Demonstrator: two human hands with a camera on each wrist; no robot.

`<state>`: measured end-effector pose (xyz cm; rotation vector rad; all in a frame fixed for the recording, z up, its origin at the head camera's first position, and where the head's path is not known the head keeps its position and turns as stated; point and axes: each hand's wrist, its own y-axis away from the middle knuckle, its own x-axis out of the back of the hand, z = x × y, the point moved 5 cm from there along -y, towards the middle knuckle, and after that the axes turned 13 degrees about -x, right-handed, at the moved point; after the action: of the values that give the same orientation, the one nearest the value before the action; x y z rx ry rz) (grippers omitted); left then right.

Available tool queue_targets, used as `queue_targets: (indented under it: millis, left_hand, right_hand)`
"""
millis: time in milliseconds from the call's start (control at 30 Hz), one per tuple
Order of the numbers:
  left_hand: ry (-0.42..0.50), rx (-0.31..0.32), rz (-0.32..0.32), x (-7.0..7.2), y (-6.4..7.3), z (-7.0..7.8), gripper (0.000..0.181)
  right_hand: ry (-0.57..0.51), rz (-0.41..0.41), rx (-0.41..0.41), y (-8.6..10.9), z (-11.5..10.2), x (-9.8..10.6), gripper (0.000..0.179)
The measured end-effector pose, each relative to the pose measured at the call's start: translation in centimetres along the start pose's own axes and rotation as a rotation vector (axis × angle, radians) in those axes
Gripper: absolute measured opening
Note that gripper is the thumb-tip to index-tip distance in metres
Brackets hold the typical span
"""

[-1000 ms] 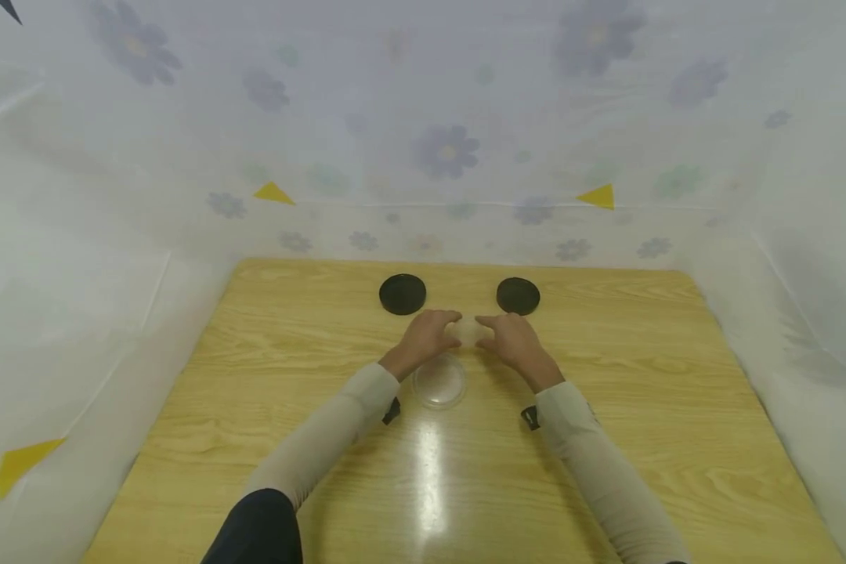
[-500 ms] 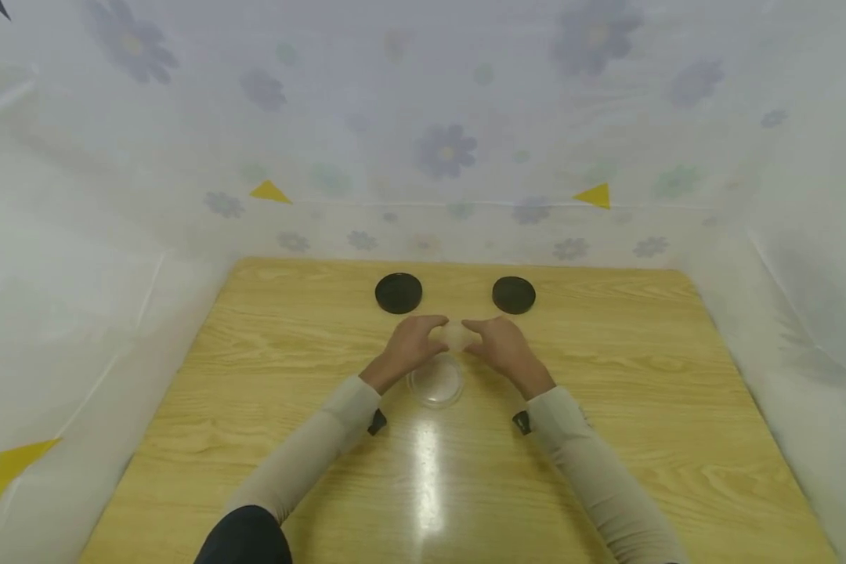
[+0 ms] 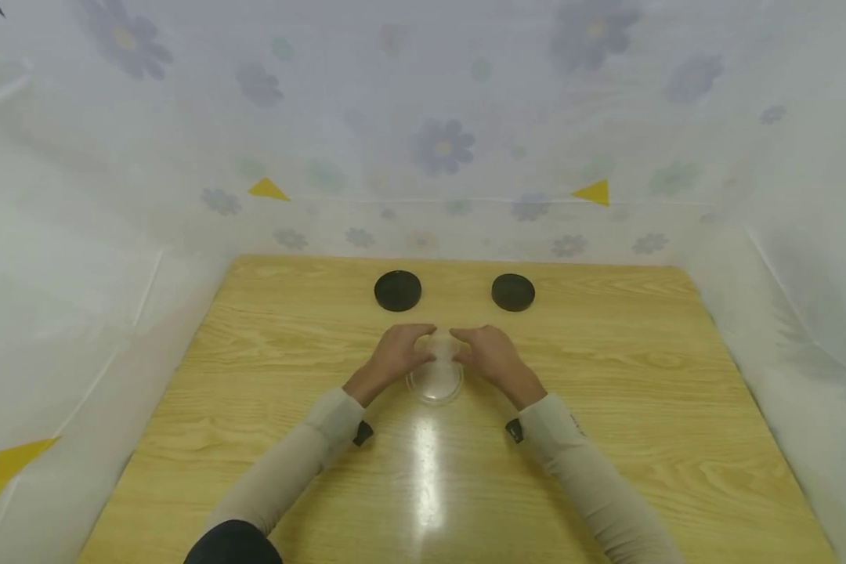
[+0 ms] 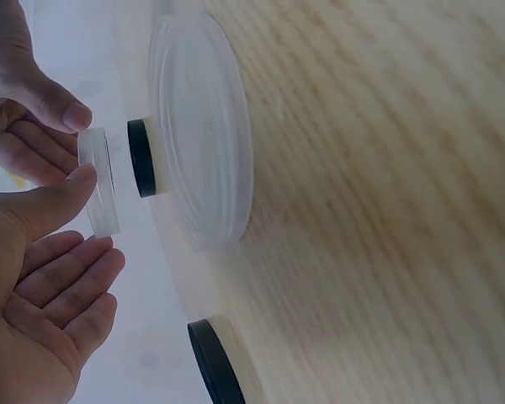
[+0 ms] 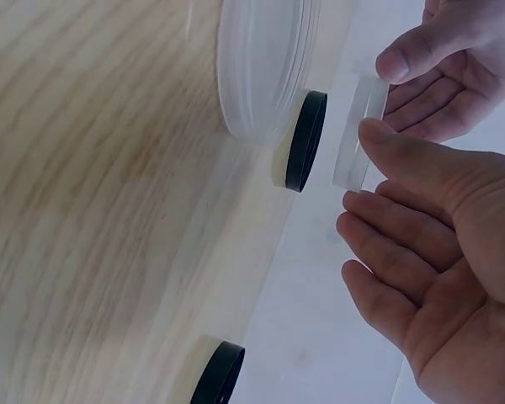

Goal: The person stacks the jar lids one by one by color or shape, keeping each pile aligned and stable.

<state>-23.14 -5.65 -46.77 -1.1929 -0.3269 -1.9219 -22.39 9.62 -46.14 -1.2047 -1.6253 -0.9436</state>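
Note:
A small, clear, shallow round lid (image 4: 103, 185) is held level between both hands, above the table. My left hand (image 3: 395, 354) pinches its left side with the thumb and fingertips. The opposite side is pinched by my right hand (image 3: 492, 356). Below, a larger clear round lid (image 3: 435, 385) lies flat on the table; in the head view the small one overlaps its far part. The right wrist view shows a gap between the small lid (image 5: 358, 139) and the larger lid (image 5: 265, 67).
Two black round lids stand toward the back of the wooden table (image 3: 268, 345), a left one (image 3: 398, 291) and a right one (image 3: 513, 292). White flower-patterned sheeting (image 3: 444, 102) with yellow triangles encloses the back and sides.
Both hands have drawn nearer to the body and slightly left, bringing the small clear lid over the far part of the larger one. The black lids have stayed put.

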Motion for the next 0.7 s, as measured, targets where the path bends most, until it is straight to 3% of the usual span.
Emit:
queue_targets:
  millis: [333, 700]
  left_hand:
    - [-0.01, -0.041, 0.038, -0.2, 1.6, 0.2, 0.043]
    - [-0.041, -0.029, 0.003, -0.9, 2.6, 0.6, 0.041]
  right_hand:
    - [0.022, -0.014, 0.015, 0.5, -0.6, -0.9, 0.046]
    - [0.021, -0.041, 0.016, 1.3, -0.8, -2.0, 0.045]
